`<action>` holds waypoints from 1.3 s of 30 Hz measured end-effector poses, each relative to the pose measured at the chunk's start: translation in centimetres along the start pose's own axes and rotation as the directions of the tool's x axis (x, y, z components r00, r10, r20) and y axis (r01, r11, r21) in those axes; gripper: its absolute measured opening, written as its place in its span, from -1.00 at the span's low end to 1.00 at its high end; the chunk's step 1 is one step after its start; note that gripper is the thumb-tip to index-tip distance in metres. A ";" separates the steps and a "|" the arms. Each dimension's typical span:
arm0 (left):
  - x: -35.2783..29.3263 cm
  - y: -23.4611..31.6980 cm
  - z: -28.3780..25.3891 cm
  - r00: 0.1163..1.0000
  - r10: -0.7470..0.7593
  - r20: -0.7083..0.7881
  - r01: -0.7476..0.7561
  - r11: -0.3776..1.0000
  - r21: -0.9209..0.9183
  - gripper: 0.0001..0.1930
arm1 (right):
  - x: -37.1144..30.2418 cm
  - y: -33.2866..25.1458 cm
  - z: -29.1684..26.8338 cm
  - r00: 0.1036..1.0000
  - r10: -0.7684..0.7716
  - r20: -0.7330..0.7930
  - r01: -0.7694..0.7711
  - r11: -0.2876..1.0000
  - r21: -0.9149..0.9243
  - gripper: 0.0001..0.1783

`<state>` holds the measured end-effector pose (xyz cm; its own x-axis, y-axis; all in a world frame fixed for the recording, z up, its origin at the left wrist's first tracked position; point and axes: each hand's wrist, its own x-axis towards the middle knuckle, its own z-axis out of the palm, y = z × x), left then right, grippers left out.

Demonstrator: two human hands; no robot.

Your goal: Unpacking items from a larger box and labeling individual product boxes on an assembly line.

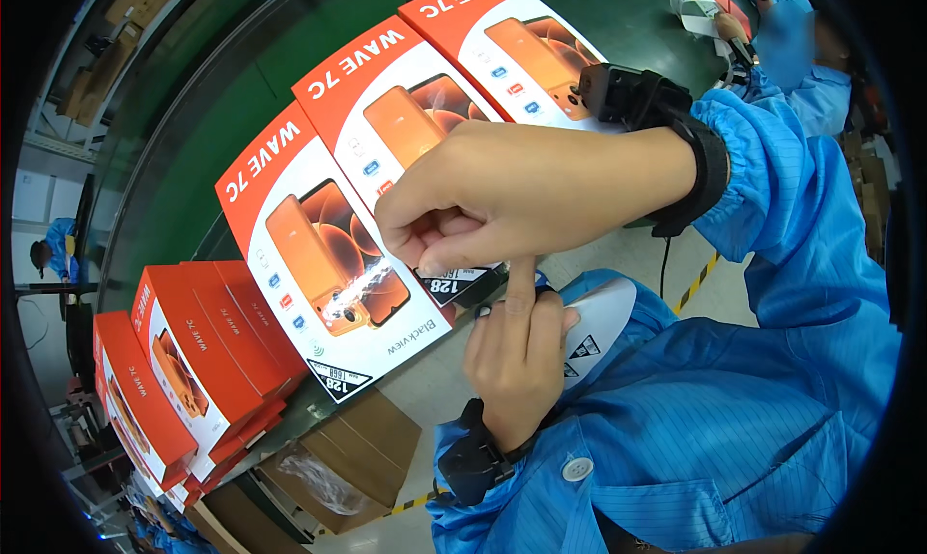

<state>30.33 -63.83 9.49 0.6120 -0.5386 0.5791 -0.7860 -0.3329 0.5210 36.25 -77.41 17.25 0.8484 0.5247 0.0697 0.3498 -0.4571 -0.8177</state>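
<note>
Three flat white-and-orange phone boxes lie in a slanting row: the left box (333, 264), the middle box (386, 100) and the far right box (521, 42). Over the middle one, my right hand (541, 182) is closed, fingers curled and thumb pressed in, its tip beside a black-and-white corner label (454, 285). What it pinches, if anything, is hidden. A similar corner label (338, 380) sits on the left box. Just below, my left hand (521, 361) is closed on a white label sheet (603, 327) with black triangular labels, its index finger stretched up toward my right hand.
More orange phone boxes (208, 341) are stacked at the left. Below the green table (183, 168) stands an open cardboard carton (357, 448) with clear plastic in it. A co-worker in blue (792, 61) handles a white box (695, 8) at the far right.
</note>
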 end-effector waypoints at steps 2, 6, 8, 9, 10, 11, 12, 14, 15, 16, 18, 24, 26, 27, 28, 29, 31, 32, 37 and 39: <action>0.0 0.0 0.0 1.000 -0.004 -0.006 0.004 1.000 -0.012 -0.80 | 0.0 0.2 0.1 1.000 -0.016 -0.008 0.016 1.000 0.007 -0.92; -0.1 0.0 -0.2 1.000 -0.023 -0.002 0.023 0.999 -0.030 -0.79 | 0.3 -0.1 0.2 1.000 -0.001 -0.002 0.001 1.000 -0.011 -0.92; -0.2 0.1 -0.4 1.000 -0.028 -0.009 0.028 0.999 -0.024 -0.80 | 0.3 -0.5 0.3 1.000 0.013 0.005 -0.013 1.000 -0.019 -0.92; -0.2 0.0 -0.2 1.000 -0.028 -0.013 0.027 0.999 -0.029 -0.80 | 0.3 -0.4 0.2 1.000 0.025 0.007 -0.025 0.999 -0.023 -0.92; -0.2 -0.1 0.0 1.000 -0.025 -0.011 0.025 0.999 -0.035 -0.80 | 0.2 -0.4 0.2 0.999 0.037 0.008 -0.037 0.999 -0.026 -0.92; -0.1 -0.2 0.2 1.000 -0.025 -0.017 0.024 0.999 -0.039 -0.80 | 0.2 -0.1 0.2 0.999 0.043 0.004 -0.043 0.999 -0.027 -0.92; -0.1 -0.3 0.4 0.999 -0.024 -0.023 0.023 0.999 -0.043 -0.81 | 0.1 0.2 0.2 1.000 0.008 0.007 -0.007 0.997 -0.079 -0.90; 0.0 -0.3 0.7 1.000 -0.010 -0.020 0.009 0.999 -0.033 -0.81 | -0.3 0.9 0.4 1.000 -0.026 0.008 0.027 0.991 -0.131 -0.86; -0.1 -0.2 0.3 1.000 -0.007 -0.026 0.007 1.000 -0.006 -0.81 | -0.2 0.8 0.9 0.986 -0.160 -0.039 0.143 0.953 -0.268 -0.78; -0.2 -0.1 0.0 1.000 -0.010 -0.029 0.010 1.000 0.003 -0.81 | -0.2 0.7 1.2 0.953 -0.295 -0.070 0.244 0.882 -0.403 -0.70; -0.3 0.0 -0.4 0.999 -0.017 -0.037 0.017 1.000 0.010 -0.80 | -0.3 0.1 1.0 0.971 -0.208 -0.119 0.132 0.878 -0.459 -0.63; -0.2 0.3 -1.9 0.978 -0.190 -0.080 0.166 0.956 -0.243 -0.79 | 0.7 0.3 1.1 0.952 -0.209 -0.223 0.050 0.825 -0.562 -0.63; 0.1 0.0 -2.2 0.926 -0.272 -0.262 0.216 0.950 -0.223 -0.67 | -1.6 -1.4 0.7 0.969 -0.091 -0.231 0.042 0.978 -0.206 -0.64; -0.1 0.5 -3.2 0.857 -0.405 -0.318 0.347 0.910 -0.226 -0.64 | -3.1 -1.2 2.3 0.890 -0.320 -0.326 0.181 0.902 -0.392 -0.55; 0.0 0.7 -4.4 0.855 -0.403 -0.325 0.345 0.912 -0.222 -0.64 | -4.5 -2.8 2.6 0.941 -0.259 -0.216 0.152 0.897 -0.416 -0.51; 0.3 0.6 -5.2 0.861 -0.455 -0.226 0.410 0.885 -0.221 -0.61 | -5.6 -3.7 2.7 0.976 -0.188 -0.108 0.123 0.889 -0.441 -0.48; 0.5 0.7 -5.9 0.855 -0.502 -0.131 0.471 0.857 -0.209 -0.57 | -6.4 -3.6 3.8 0.976 -0.159 -0.149 0.076 0.888 -0.454 -0.44; 0.6 0.7 -5.7 0.851 -0.520 -0.066 0.460 0.801 -0.383 -0.57 | -6.6 -3.5 4.1 0.973 -0.123 -0.193 0.020 0.886 -0.463 -0.39; 0.8 2.3 -5.3 0.863 -0.499 0.077 0.382 0.545 -0.746 -0.39 | -7.5 -2.2 2.2 0.990 -0.001 -0.138 -0.004 0.999 -0.035 -0.52; 0.2 0.8 -5.4 0.887 -0.450 0.106 0.396 0.622 -0.675 -0.42 | -7.9 -2.5 0.8 0.974 0.145 0.174 -0.162 0.983 0.089 -0.53</action>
<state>30.28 -60.06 13.40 0.8871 -0.4098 0.2126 -0.1872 0.1017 0.9770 28.38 -79.83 18.33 0.8078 0.5700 -0.1503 0.1711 -0.4707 -0.8655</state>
